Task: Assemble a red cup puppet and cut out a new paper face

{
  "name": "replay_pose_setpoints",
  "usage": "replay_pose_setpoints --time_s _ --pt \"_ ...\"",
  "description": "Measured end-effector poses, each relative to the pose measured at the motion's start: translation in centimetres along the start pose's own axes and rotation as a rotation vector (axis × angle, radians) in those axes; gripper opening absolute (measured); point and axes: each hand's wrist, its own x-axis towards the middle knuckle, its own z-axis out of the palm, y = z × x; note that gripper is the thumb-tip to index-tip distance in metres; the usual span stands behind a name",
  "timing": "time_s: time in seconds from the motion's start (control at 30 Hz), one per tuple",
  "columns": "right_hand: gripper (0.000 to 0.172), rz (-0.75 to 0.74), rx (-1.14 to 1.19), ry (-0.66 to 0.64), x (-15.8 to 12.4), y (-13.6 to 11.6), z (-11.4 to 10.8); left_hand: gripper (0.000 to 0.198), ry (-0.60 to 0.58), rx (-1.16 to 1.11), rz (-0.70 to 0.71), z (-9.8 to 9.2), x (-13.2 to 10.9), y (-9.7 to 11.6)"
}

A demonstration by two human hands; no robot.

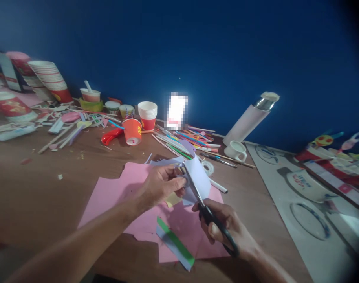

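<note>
My left hand pinches the left side of a curled pale lavender paper, holding it up over the table. Black-handled scissors are gripped in my right hand, their blades lying along the paper close to my left fingertips. Whether the blades are fully closed is hard to make out. Beneath both hands lie pink paper sheets. A green and pale blue paper strip rests on the pink near the front, and a small yellow paper piece shows under my left hand.
Behind the paper are a tape roll, a marker and a pile of colored sticks. Paper cups, an orange cup and scraps spread leftward. A white mug and tilted-looking flask stand back right.
</note>
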Motion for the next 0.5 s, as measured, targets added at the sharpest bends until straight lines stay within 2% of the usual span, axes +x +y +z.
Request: replay_pose_setpoints --time_s 0.33,0.5 --pt "0.058 0.029 -0.002 -0.021 -0.02 0.00 -0.13 0.007 -0.082 -0.035 -0.118 -0.53 0.01 0.91" --pt "0.047 -0.010 -0.086 -0.030 0.09 0.37 -0.40 0.010 -0.093 -0.063 -0.149 -0.70 0.15 0.69"
